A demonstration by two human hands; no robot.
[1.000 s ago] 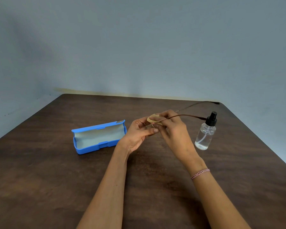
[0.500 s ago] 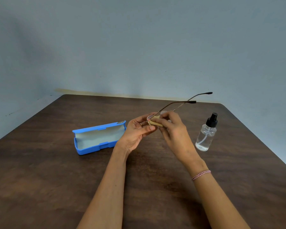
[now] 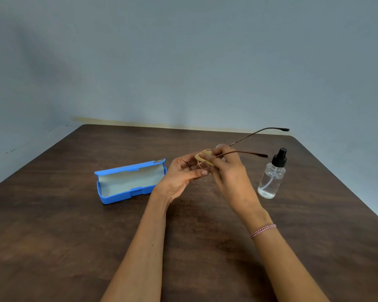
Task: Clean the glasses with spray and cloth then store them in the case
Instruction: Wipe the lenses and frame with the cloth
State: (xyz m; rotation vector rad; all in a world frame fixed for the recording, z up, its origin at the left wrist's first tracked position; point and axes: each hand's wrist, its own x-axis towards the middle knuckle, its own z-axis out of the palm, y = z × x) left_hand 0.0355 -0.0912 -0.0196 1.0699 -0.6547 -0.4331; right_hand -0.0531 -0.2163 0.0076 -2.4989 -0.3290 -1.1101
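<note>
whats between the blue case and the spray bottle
In the head view, the left hand and right hand, holding the glasses and cloth.

txt: none legible | case (image 3: 118,197) lid corner: sm. tag (image 3: 157,161), too small to read

One pair of glasses (image 3: 244,151), one cloth (image 3: 202,157), one spray bottle (image 3: 270,180), one case (image 3: 118,198).

Above the dark wooden desk (image 3: 52,236), the left hand (image 3: 183,177) holds the front of the glasses (image 3: 247,152) while the right hand (image 3: 229,173) pinches a tan cloth (image 3: 202,156), seemingly around one lens. The brown temples stretch away to the right. An open blue case (image 3: 127,182) lies left of the hands; a clear spray bottle (image 3: 271,179) stands upright to their right
</note>
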